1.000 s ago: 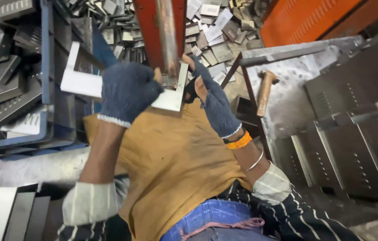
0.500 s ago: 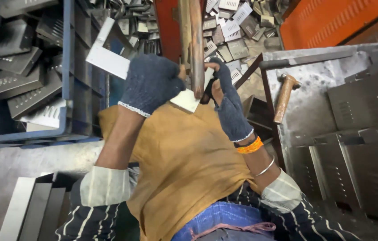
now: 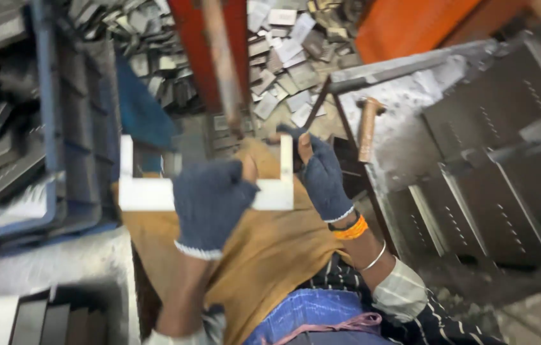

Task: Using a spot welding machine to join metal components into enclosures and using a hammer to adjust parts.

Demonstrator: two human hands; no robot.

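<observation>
My left hand (image 3: 210,204) in a dark knit glove has its fingers wrapped tight over the long bar of a pale U-shaped metal bracket (image 3: 146,191), roughly mid-frame, over my lap. My right hand (image 3: 323,176), gloved too, pinches the bracket's right upright between thumb and fingers, with bare fingertips poking through the worn glove. The bracket's other upright sticks up at about 9 o'clock from my left hand, free of any grip. Under it lies a mustard-brown cloth (image 3: 270,255) across my knees. At 12 o'clock a red machine column (image 3: 187,38) with a rusty rod (image 3: 222,70) in front of it comes down just above the bracket and blocks the view of the scrap pile (image 3: 283,57) behind, small flat offcuts heaped loose. At 9 o'clock a blue crate (image 3: 50,128) holds dark stamped plates, cut off by the left edge. At 2 o'clock a wooden-handled hammer (image 3: 367,128) rests on a grey bench (image 3: 404,147); at 3 o'clock are grey perforated sheet parts (image 3: 494,185), stacked. At 7 o'clock, more dark strips (image 3: 47,322) stand in a slot, cropped by the bottom edge. The whole frame is motion-blurred, so I can't tell whether the bracket touches the rod.
</observation>
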